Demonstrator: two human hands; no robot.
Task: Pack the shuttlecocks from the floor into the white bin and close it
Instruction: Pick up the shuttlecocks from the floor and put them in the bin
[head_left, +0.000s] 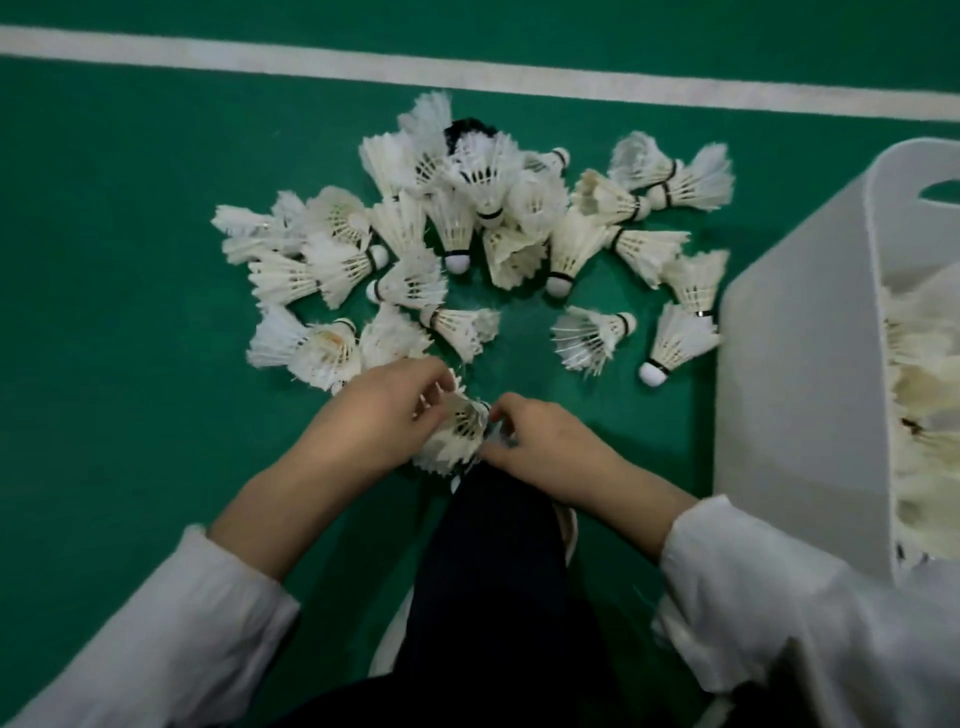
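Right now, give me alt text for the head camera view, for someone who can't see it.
The left hand and the right hand grip a small bunch of shuttlecocks over a green floor. A loose pile lies beyond them, and a white bin holding more shuttlecocks stands at the right.

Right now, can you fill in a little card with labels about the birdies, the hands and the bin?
place: green court floor with a white line
left hand: grips the held shuttlecocks by the feathers
right hand: pinches the same bunch from the other side
loose pile: many shuttlecocks on the floor, just beyond the hands
white bin: on the right, open
packed shuttlecocks: already inside the bin
lid: not in view
job finished: no
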